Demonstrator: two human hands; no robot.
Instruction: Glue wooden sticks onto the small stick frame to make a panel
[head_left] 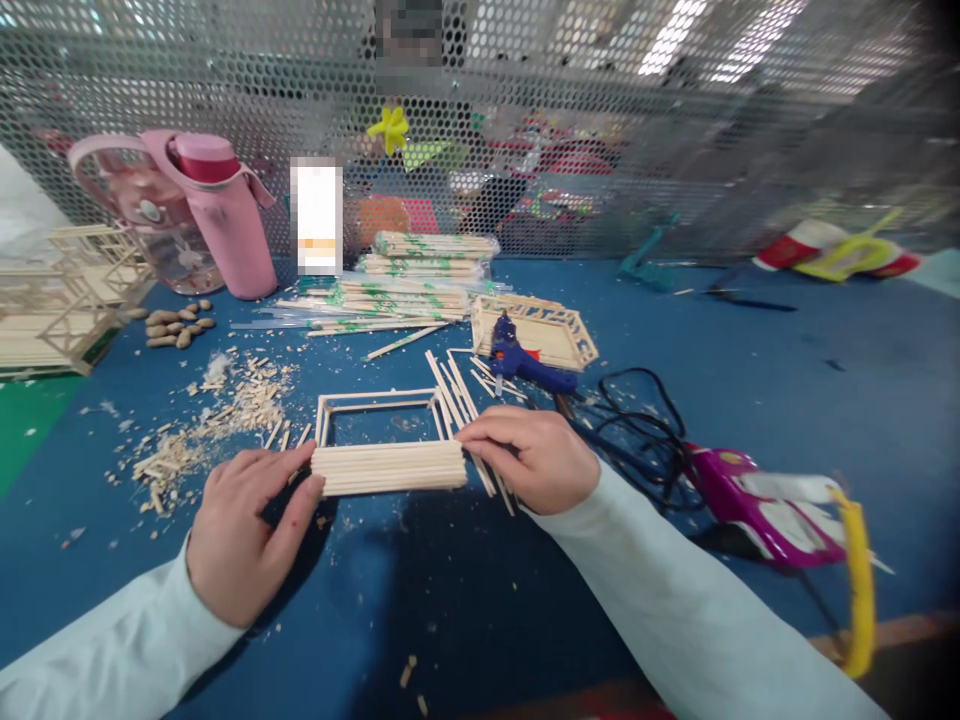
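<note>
A flat row of thin wooden sticks (388, 467) lies side by side on the blue table (465, 600). My left hand (244, 525) grips its left end between thumb and fingers. At the right end my right hand (534, 455) presses, fingers curled closed against the stick tips. Just behind the row lies a rectangular frame of sticks (375, 405). Loose sticks (457, 395) fan out beside the right hand.
A blue glue gun (525, 362) with black cord (637, 420) lies behind the right hand, next to a stick lattice tray (536, 325). Stick bundles (420, 275), a pink bottle (225, 215), stick offcuts (217, 415), peanuts (174, 325), a stick model (60, 300) and purple-yellow cutters (780, 510) surround them. A mesh wall (675, 130) stands behind.
</note>
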